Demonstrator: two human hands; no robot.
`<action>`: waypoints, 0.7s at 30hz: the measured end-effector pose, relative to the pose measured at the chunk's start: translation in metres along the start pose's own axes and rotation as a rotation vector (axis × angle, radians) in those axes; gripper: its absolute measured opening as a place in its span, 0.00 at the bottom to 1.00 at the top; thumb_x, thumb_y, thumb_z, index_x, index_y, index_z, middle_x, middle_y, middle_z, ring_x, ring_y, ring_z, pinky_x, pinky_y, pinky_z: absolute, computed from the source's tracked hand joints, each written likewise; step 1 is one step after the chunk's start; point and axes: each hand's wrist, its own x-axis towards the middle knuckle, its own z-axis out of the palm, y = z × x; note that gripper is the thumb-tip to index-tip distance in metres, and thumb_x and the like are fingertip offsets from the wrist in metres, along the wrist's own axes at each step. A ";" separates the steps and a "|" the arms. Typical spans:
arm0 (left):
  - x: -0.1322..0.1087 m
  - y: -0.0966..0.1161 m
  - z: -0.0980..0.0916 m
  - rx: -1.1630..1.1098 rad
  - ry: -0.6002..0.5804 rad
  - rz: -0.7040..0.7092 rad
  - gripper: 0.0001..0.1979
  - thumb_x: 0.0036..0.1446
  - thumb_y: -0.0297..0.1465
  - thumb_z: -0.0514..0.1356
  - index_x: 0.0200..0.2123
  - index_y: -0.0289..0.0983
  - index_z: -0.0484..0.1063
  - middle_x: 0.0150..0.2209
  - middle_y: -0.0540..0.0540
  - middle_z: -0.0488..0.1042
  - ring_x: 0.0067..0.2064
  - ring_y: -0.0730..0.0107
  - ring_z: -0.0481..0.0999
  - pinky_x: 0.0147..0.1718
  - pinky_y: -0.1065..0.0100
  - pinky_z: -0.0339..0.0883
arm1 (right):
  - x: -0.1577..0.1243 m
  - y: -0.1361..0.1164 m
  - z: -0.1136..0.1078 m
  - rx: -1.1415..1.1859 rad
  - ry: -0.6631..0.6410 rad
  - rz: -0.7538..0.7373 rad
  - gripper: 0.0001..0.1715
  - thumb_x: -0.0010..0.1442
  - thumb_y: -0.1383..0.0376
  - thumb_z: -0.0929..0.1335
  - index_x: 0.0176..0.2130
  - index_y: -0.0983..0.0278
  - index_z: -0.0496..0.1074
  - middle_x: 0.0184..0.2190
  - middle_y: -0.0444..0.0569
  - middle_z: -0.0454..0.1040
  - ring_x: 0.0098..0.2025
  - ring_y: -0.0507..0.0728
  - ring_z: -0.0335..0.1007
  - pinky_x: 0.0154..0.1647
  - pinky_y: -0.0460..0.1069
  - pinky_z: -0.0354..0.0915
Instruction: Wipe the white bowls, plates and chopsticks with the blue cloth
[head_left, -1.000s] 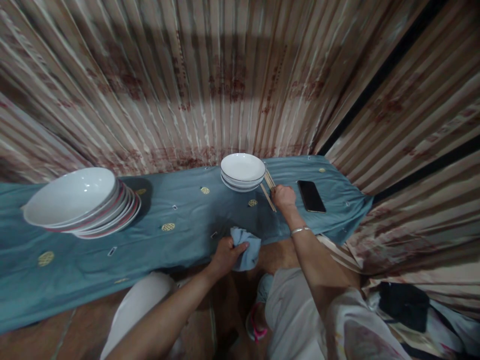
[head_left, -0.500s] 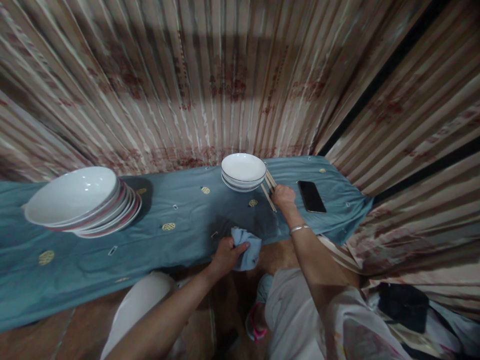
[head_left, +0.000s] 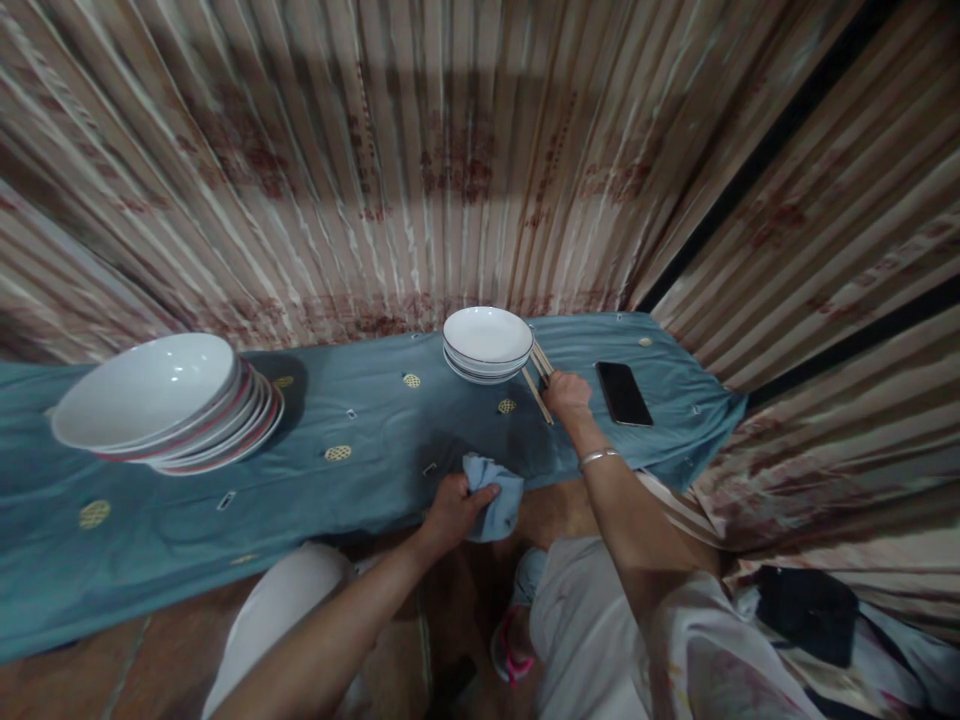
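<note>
My left hand (head_left: 455,508) grips a folded light-blue cloth (head_left: 498,498) just over the front edge of the table, thumb on top. Farther right, my right hand (head_left: 568,392) is closed on the near ends of some wooden chopsticks (head_left: 541,360); its fingertips are partly hidden. Other chopsticks lie beside it on the cloth-covered table, pointing towards the bowls. Just left of them stands a small stack of white, dark-rimmed bowls (head_left: 487,336). A silver bangle circles my right wrist.
A taller stack of large white bowls and plates (head_left: 142,395) leans at the left on the teal tablecloth (head_left: 375,410). A black phone (head_left: 624,393) lies right of my right hand. Pleated curtains (head_left: 465,150) close off the back and right sides.
</note>
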 end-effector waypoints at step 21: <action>0.002 0.007 0.001 -0.293 0.104 -0.109 0.19 0.36 0.43 0.70 0.24 0.32 0.76 0.23 0.47 0.77 0.28 0.64 0.75 0.29 0.67 0.67 | -0.050 0.029 -0.023 0.274 0.070 0.175 0.16 0.60 0.61 0.64 0.40 0.69 0.76 0.36 0.62 0.76 0.42 0.64 0.74 0.42 0.54 0.65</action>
